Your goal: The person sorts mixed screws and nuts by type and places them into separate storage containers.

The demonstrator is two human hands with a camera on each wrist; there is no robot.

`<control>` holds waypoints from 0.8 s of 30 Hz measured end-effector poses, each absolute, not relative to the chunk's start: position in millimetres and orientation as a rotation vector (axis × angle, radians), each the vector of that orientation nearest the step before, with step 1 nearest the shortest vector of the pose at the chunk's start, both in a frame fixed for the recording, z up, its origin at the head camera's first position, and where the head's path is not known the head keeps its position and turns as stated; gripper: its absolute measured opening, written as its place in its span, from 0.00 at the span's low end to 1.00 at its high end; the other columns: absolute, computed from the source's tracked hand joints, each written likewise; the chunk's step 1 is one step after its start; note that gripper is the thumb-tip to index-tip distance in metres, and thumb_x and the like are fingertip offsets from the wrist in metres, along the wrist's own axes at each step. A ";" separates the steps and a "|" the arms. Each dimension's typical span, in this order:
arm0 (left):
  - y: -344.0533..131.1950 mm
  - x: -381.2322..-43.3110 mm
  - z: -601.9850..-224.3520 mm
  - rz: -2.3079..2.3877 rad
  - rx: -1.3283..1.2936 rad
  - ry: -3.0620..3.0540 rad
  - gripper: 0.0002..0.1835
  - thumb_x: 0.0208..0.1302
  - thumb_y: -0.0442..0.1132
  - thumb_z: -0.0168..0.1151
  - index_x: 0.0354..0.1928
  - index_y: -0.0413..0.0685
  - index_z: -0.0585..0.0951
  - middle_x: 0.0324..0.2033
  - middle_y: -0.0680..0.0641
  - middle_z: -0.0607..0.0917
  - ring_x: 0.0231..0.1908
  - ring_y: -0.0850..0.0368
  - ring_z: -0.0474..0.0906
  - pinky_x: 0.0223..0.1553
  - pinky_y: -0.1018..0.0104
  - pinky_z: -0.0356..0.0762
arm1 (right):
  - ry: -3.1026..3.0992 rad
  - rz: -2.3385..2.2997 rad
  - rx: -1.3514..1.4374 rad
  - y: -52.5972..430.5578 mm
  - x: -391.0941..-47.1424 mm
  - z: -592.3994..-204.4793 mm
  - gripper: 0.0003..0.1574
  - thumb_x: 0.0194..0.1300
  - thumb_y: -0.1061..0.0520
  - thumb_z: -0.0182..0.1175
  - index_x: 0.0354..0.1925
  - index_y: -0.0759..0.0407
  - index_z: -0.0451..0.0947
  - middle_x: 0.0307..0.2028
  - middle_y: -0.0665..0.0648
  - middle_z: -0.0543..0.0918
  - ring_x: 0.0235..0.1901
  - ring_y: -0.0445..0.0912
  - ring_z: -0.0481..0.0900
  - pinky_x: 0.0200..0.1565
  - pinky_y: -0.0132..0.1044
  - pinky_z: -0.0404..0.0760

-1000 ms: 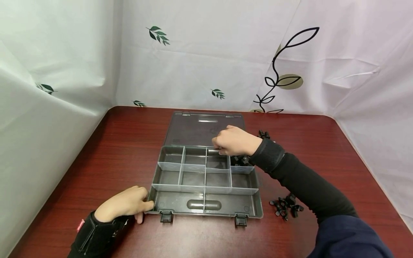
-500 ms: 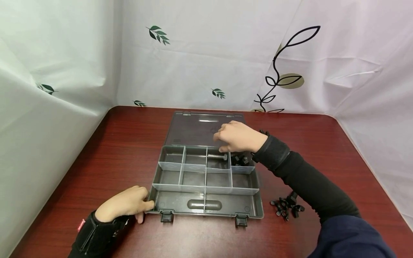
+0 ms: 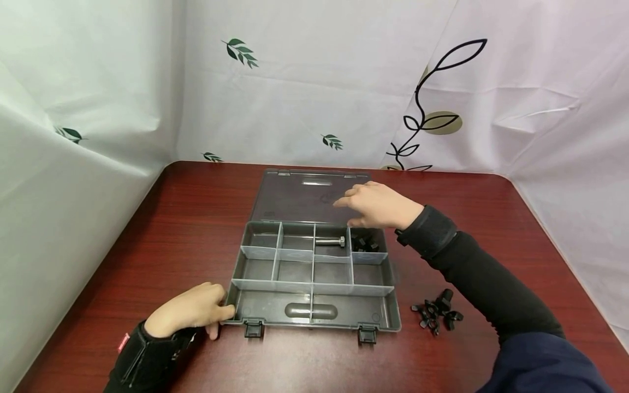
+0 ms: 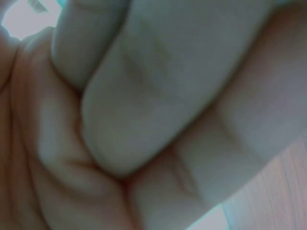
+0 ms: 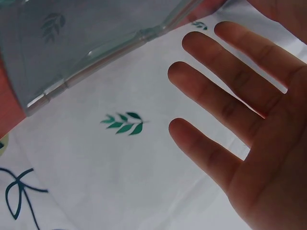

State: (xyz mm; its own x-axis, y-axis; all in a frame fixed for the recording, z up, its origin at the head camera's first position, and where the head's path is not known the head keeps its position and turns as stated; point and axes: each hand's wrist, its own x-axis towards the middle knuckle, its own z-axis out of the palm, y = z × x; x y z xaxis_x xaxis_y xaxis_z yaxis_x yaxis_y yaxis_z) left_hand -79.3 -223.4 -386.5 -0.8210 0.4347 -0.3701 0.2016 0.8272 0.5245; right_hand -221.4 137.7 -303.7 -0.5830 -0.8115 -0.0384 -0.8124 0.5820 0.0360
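Observation:
A grey translucent compartment box [image 3: 312,284] lies with its lid [image 3: 300,199] folded back. A silver hex-head bolt [image 3: 330,242] rests in the third back-row compartment from the left. In the back right compartment are small black pieces [image 3: 366,243]. My left hand [image 3: 196,308] holds the front left corner, thumb at the rim; its curled fingers [image 4: 144,96] fill the left wrist view. Above the hinge side my right hand [image 3: 378,204] hovers with nothing in it. Its fingers [image 5: 206,91] are spread and nearly straight in the right wrist view.
Several black winged pieces [image 3: 437,313] lie in a pile right of the box. Two black latches [image 3: 367,335] stick out at the box's front edge. White printed cloth [image 3: 304,82] stands around the back and sides of the reddish wooden table [image 3: 162,234].
My right hand has let go of the bolt, leaving it in the compartment, and moved up and right while its fingers opened. The left hand has stayed at the corner.

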 end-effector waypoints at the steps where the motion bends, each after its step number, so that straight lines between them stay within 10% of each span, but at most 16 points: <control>1: -223.3 -79.1 -386.3 0.651 0.467 2.521 0.13 0.52 0.42 0.53 0.12 0.49 0.69 0.05 0.58 0.73 0.12 0.65 0.73 0.19 0.67 0.62 | 2.783 0.069 -1.410 140.8 -222.0 -303.6 0.32 0.54 0.48 0.65 0.57 0.53 0.74 0.50 0.57 0.79 0.51 0.54 0.75 0.50 0.52 0.70; 24: -224.0 -79.4 -386.5 0.644 0.473 2.517 0.13 0.52 0.43 0.54 0.13 0.49 0.69 0.06 0.58 0.73 0.13 0.63 0.73 0.19 0.68 0.61 | 2.829 0.002 -1.071 203.7 -226.1 -311.8 0.32 0.57 0.50 0.62 0.60 0.56 0.72 0.54 0.63 0.76 0.55 0.58 0.72 0.51 0.56 0.68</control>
